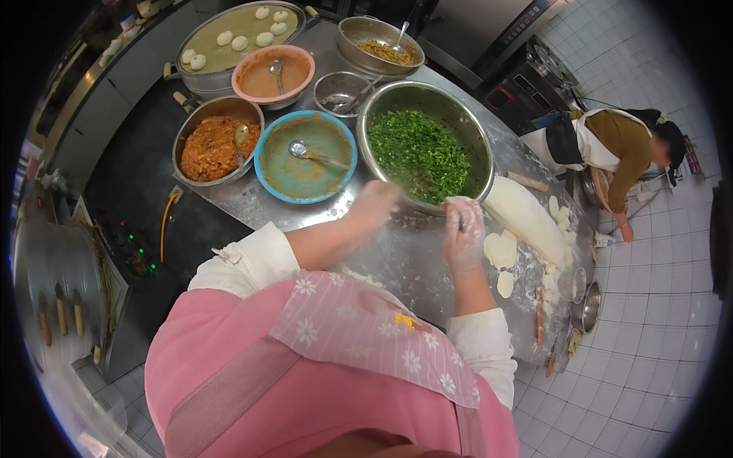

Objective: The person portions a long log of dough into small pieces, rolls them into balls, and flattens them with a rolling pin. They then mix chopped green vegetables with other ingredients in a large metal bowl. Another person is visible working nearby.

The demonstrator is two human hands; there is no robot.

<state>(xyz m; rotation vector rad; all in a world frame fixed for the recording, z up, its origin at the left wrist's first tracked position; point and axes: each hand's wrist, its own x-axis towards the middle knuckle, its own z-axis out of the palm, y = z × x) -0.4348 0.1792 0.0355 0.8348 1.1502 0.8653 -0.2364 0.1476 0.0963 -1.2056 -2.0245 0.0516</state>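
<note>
A large steel bowl (484, 134) stands before me, holding chopped green vegetable (418, 150). My right hand (465, 232), dusted with flour, has its fingers curled at the near right rim of this bowl and appears to grip it. At the near left rim is my left hand (375, 207), blurred, so its fingers and anything in them cannot be made out. A brownish blur shows in the greens near the rim. Just left of that hand sits a blue-rimmed basin (306, 183) with a metal spoon (318, 156) in it. Dough (527, 220) lies right of the bowl.
On the floury steel table (401, 269) are flattened dough pieces (500, 250) and rolling pins (527, 181). Behind stand a bowl of orange-brown filling (212, 149), a pink-rimmed basin (246, 83) and a steamer (209, 80) with buns. Another person (613, 140) bends at the right.
</note>
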